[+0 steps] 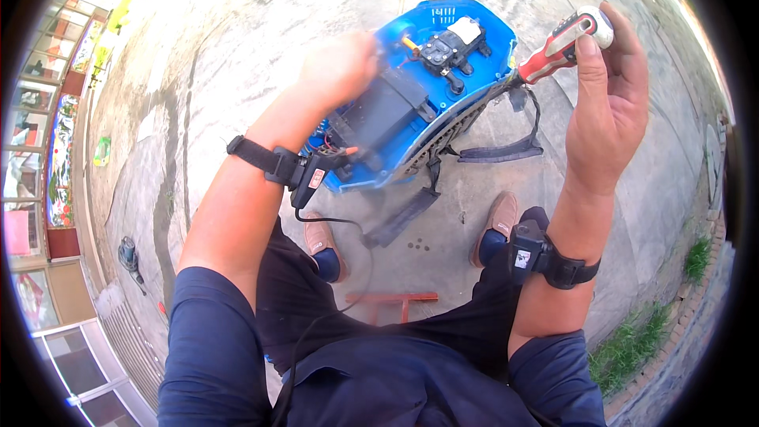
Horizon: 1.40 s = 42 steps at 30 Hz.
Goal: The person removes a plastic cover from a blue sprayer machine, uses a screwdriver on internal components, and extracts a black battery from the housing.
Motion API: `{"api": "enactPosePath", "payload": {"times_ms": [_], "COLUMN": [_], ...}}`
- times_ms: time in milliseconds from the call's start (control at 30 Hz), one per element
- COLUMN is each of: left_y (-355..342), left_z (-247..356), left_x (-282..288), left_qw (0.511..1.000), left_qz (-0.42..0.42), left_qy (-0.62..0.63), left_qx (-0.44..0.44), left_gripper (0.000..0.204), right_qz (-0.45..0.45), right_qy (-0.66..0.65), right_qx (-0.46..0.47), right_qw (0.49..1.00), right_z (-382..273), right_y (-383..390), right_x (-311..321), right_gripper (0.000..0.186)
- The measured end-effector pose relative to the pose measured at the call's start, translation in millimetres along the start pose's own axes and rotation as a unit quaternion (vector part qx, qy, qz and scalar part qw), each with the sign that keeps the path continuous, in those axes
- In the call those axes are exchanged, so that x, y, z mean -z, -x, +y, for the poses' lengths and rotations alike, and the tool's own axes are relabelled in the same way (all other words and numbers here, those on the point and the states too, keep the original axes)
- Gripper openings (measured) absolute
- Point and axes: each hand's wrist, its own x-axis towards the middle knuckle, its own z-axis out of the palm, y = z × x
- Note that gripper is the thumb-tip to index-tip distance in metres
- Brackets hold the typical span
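Observation:
A blue plastic housing with a black mesh side and straps lies open in front of me. Inside it sit a small black pump with a white label and a dark rectangular battery, with thin wires near its lower left. My left hand is over the housing's left edge; its fingers are blurred, so what they hold does not show. My right hand is closed around a red-and-white screwdriver, thumb along the handle. Its lower end points at the housing's right edge; whether it touches is unclear.
A black strap trails from the housing onto the concrete ground. Between my shoes stands a red metal bar, part of a low stool or stand. A power tool lies far left, near windows. Grass grows along the right edge.

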Motion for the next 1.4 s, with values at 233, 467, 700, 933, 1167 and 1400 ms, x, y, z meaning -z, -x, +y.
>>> {"api": "enactPosePath", "payload": {"times_ms": [233, 467, 700, 933, 1167, 1400], "left_y": [26, 97, 144, 150, 126, 116], "left_z": [-18, -88, -128, -121, -78, -49], "left_x": [24, 21, -7, -24, -21, -24], "left_qw": [0.988, 0.97, 0.964, 0.943, 0.932, 0.932], "left_qz": [0.058, 0.078, 0.029, 0.116, 0.155, 0.117], "left_qy": [0.129, 0.145, 0.064, 0.177, 0.268, 0.296], "left_qx": [0.068, 0.181, 0.256, 0.257, 0.189, 0.174], "left_gripper": [0.021, 0.024, 0.027, 0.029, 0.028, 0.029], "right_qz": [-0.004, -0.016, -0.047, -0.082, -0.102, -0.103], "right_qy": [0.019, 0.041, 0.089, 0.049, 0.036, 0.071], "right_qx": [-0.008, 0.0, -0.011, -0.049, -0.04, -0.012], "right_qw": [1.0, 0.999, 0.995, 0.994, 0.993, 0.992], "right_z": [-1, 5, 3, 7, 13, 8], "right_y": [2, 6, 8, 19, 22, 26], "right_x": [-3, -11, -22, -49, -58, -62], "right_gripper": [0.033, 0.034, 0.033, 0.035, 0.038, 0.04]}}
